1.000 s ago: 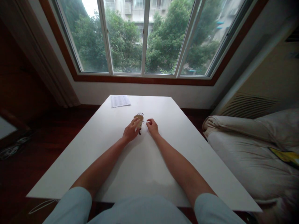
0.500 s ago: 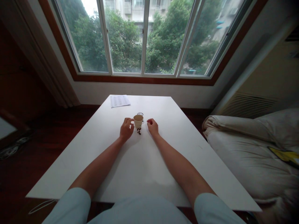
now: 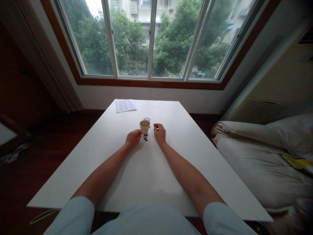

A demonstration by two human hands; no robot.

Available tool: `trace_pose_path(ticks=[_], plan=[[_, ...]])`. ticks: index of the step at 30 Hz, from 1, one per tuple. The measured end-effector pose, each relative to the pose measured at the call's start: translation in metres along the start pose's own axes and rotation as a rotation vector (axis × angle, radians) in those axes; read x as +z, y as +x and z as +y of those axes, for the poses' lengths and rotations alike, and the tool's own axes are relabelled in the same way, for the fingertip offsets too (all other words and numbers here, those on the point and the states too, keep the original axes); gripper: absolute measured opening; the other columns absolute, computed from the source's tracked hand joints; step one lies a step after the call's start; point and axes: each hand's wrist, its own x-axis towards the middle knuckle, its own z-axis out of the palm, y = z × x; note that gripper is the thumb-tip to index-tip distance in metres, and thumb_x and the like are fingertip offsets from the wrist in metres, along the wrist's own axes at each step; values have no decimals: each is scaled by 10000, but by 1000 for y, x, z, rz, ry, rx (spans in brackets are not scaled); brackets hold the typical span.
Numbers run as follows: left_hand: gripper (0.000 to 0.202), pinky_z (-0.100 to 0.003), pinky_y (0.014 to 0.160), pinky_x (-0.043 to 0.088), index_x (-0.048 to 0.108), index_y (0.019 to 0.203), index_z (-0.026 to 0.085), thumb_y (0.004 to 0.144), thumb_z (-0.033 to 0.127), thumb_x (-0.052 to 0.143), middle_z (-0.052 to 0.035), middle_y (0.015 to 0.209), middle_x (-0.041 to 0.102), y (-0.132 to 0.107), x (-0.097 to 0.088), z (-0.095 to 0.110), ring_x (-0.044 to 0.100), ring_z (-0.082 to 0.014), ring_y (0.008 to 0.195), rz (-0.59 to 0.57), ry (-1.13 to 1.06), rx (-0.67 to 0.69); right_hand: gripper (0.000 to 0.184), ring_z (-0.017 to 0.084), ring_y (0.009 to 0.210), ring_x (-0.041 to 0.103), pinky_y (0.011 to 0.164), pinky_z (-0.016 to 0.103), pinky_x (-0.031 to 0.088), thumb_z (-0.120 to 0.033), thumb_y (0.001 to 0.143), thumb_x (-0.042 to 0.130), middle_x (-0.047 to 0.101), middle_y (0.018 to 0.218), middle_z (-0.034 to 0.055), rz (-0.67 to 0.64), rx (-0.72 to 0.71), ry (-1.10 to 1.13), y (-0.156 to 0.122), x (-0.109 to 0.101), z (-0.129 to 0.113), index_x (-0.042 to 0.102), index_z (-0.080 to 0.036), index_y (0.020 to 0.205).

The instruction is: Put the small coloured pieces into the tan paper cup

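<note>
A cream cup [image 3: 144, 128] stands upright on the white table, its small handle on the right side. Several small dark pieces like beans [image 3: 145, 137] lie just in front of it. My left hand [image 3: 133, 137] rests low at the cup's left, fingers drawn together, tips close to the cup's base; anything between them is too small to make out. To the right of the handle, apart from the cup, is my right hand [image 3: 159, 133], loosely curled with a small gap between thumb and forefinger and nothing visible in it. Behind the cup shows a thin dark looped outline [image 3: 146, 119], partly hidden.
Printed paper sheets [image 3: 125, 105] lie at the far left corner of the white table [image 3: 151, 173]. Beyond it is a window with a brown frame [image 3: 151, 84]. A covered sofa [image 3: 246, 160] stands at the right, and a white cord [image 3: 44, 215] hangs at the near left.
My left hand has come down from beside the cup's upper left to its base, and its fingers have closed together. My right hand's fingers have loosened slightly; the cup stays put.
</note>
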Motion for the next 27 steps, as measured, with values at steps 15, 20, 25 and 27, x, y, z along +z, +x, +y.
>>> trace_pose_path(ticks=[15,20,25,27], plan=[[278,-277,786,474,716,1066,291,871,253,521,-16,1004,736,-5,2,13,663,-189,873,-216,137,111,368,243,1237,486,1108,436,396,-289,957,442,580,1277,97,-182,-345,-145,-11,-10,-48,600,-226,1283],[346,-295,851,484,689,1179,307,870,270,538,-28,1103,725,-4,2,12,665,-208,954,-283,166,126,357,242,1235,484,1116,438,386,-287,951,454,585,1271,96,-200,-335,-145,-10,-9,-48,624,-223,1259],[329,-295,841,490,695,1164,305,876,286,536,-28,1088,725,-4,2,12,669,-208,948,-308,186,166,351,242,1240,475,1117,434,377,-303,957,450,586,1268,94,-217,-354,-163,-9,-7,-47,630,-220,1246],[302,-291,851,488,703,1130,305,883,291,530,-19,1103,721,-5,1,13,666,-205,968,-307,183,177,347,240,1246,465,1121,432,370,-310,960,449,579,1272,94,-216,-366,-159,-9,-7,-46,628,-220,1243]])
